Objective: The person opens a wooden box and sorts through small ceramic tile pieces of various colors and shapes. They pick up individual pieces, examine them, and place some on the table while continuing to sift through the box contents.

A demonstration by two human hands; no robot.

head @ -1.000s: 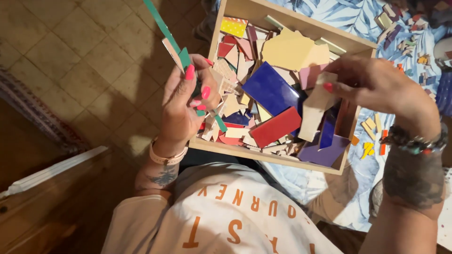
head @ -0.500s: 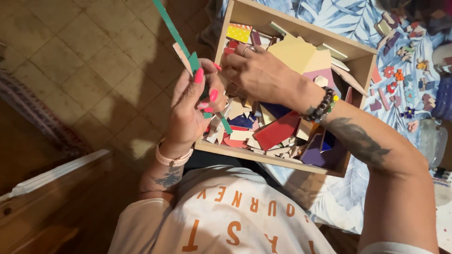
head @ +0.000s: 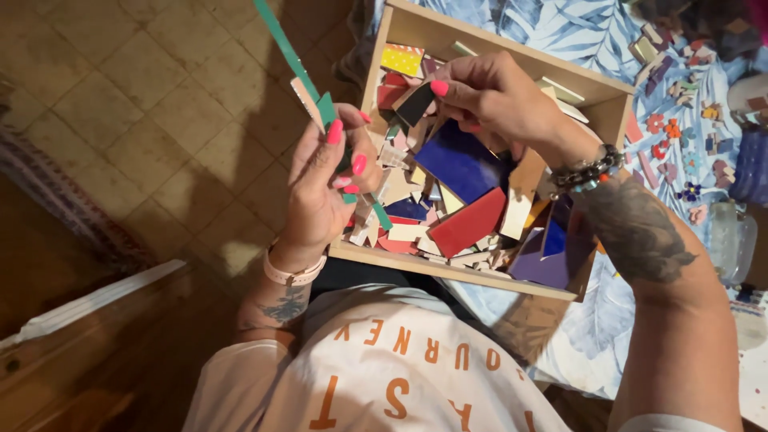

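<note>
A small dark tile shard (head: 416, 102), judged rigid, light and sharp-edged, is pinched at its edges by the right hand (head: 496, 100); thin green tile strips (head: 320, 104) are clamped in the left hand (head: 324, 188) over the wooden box (head: 448, 272)

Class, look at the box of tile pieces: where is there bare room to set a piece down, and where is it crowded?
The wooden box is packed with tile pieces. Bare room: the leaf-print cloth above the box's far wall, and cloth below its near wall. To the right, small pieces crowd the cloth.
</note>
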